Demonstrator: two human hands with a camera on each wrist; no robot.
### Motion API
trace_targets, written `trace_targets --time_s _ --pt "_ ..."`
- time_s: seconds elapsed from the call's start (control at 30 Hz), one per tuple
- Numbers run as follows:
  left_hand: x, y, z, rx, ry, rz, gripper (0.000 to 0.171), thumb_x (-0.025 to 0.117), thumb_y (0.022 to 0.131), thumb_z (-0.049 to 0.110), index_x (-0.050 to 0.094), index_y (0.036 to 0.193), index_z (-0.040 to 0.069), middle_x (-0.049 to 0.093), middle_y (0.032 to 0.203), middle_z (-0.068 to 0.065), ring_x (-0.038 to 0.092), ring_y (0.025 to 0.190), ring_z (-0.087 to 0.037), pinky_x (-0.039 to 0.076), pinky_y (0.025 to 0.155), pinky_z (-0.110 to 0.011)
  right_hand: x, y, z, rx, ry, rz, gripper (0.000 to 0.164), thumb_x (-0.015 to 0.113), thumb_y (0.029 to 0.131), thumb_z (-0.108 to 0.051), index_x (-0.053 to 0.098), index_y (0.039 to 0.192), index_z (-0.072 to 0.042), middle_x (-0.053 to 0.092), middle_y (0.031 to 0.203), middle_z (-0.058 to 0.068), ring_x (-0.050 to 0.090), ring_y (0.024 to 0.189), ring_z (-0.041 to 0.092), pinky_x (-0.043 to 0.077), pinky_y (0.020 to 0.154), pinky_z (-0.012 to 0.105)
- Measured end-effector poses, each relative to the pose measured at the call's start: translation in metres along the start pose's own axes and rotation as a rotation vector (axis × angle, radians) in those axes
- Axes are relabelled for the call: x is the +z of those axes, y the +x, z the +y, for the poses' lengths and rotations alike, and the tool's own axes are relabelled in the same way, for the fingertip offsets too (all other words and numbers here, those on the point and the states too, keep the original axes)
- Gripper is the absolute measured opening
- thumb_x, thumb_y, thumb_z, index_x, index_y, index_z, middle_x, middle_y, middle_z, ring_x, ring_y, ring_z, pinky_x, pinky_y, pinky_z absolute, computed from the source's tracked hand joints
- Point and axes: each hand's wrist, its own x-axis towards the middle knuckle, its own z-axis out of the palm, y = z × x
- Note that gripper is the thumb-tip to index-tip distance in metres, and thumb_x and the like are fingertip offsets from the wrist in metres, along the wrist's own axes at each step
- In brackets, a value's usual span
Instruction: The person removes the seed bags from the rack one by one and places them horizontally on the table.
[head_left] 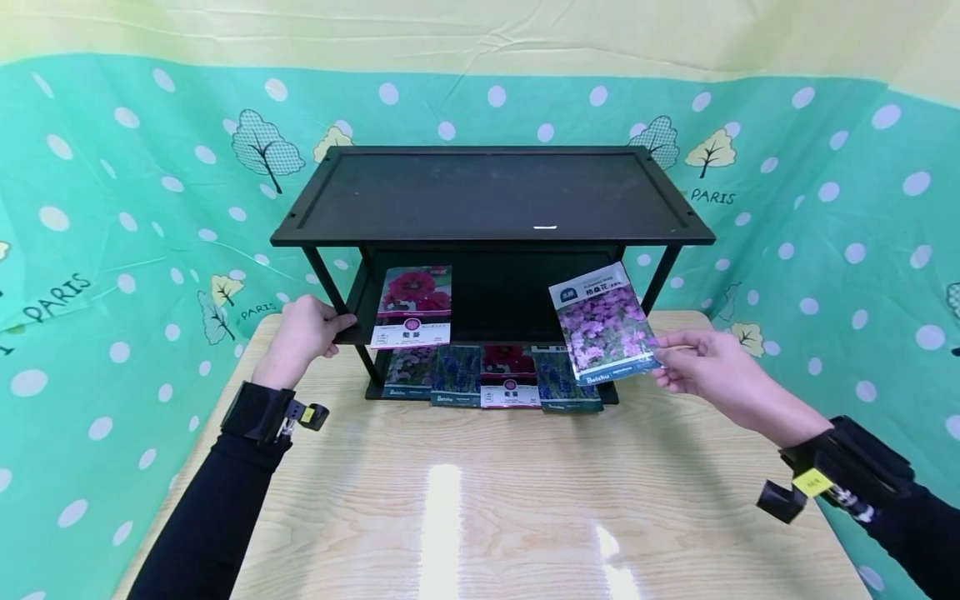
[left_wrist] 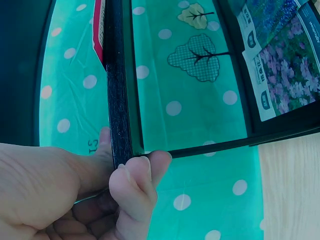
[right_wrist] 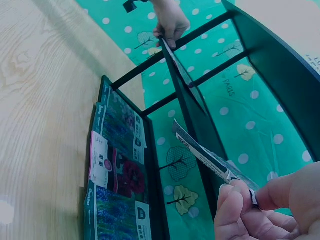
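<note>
A black tiered shelf rack (head_left: 487, 196) stands on the table. At the middle tier's left front corner, my left hand (head_left: 300, 333) grips the shelf edge between thumb and curled fingers; the left wrist view shows the fingers (left_wrist: 132, 185) against the black rim. My right hand (head_left: 701, 367) pinches the lower right corner of a purple-flower seed packet (head_left: 607, 321), tilted before the right side of the middle tier. In the right wrist view this packet (right_wrist: 207, 155) appears nearly edge-on. A red-flower seed packet (head_left: 412, 304) lies on the middle tier's left part.
On the bottom tier several seed packets (head_left: 510, 375) lie in a row, some with blue flowers, their lower edges at the tier's front. Black posts (head_left: 660, 279) join the tiers. Wooden table (head_left: 525, 483) extends in front; a green dotted curtain (head_left: 150, 250) hangs behind and at the sides.
</note>
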Motion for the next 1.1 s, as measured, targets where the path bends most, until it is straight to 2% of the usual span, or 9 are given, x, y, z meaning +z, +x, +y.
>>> trace_targets --time_s 0.17,0.37,0.67,0.9,1.1 --pt "0.0 0.0 0.0 0.001 0.002 -0.006 0.039 0.064 0.105 0.022 0.076 0.076 0.0 0.064 0.056 -0.003 0.067 0.054 -0.021 0.038 0.048 -0.029 -0.007 -0.011 0.004 0.007 -0.045 0.027 0.047 0.046 0.112 -0.017 0.04 0.148 0.013 0.069 0.108 0.015 0.069 0.089 0.017 0.06 0.079 0.03" --pt "0.0 0.0 -0.001 -0.013 -0.005 -0.022 0.038 0.062 0.106 0.023 0.078 0.084 -0.004 0.065 0.058 -0.005 0.07 0.06 -0.03 0.038 0.049 -0.029 -0.016 -0.027 0.013 0.017 -0.069 0.04 0.05 0.046 0.112 -0.02 0.038 0.147 0.016 0.07 0.106 0.012 0.069 0.088 0.017 0.06 0.076 0.03" --pt "-0.001 0.0 -0.002 -0.021 -0.01 -0.026 0.036 0.061 0.107 0.022 0.078 0.085 -0.001 0.065 0.061 -0.005 0.063 0.053 -0.017 0.037 0.049 -0.029 -0.024 -0.056 0.031 0.07 -0.101 0.061 0.052 0.046 0.113 -0.026 0.04 0.147 0.013 0.069 0.106 0.012 0.069 0.087 0.019 0.06 0.074 0.031" --pt "0.001 0.002 -0.001 -0.016 -0.011 -0.025 0.036 0.061 0.107 0.023 0.077 0.085 -0.001 0.065 0.061 -0.006 0.065 0.054 -0.019 0.038 0.049 -0.03 -0.037 -0.081 0.058 0.085 -0.121 0.119 0.053 0.044 0.113 -0.024 0.037 0.147 0.016 0.07 0.105 0.011 0.07 0.085 0.019 0.06 0.073 0.032" --pt "0.001 0.001 -0.002 0.005 -0.01 -0.013 0.037 0.062 0.107 0.021 0.075 0.079 -0.001 0.064 0.059 -0.005 0.063 0.051 -0.017 0.037 0.048 -0.029 -0.052 -0.092 0.081 0.111 -0.108 0.166 0.051 0.043 0.114 -0.02 0.035 0.146 0.02 0.07 0.101 0.005 0.07 0.084 0.015 0.06 0.073 0.03"
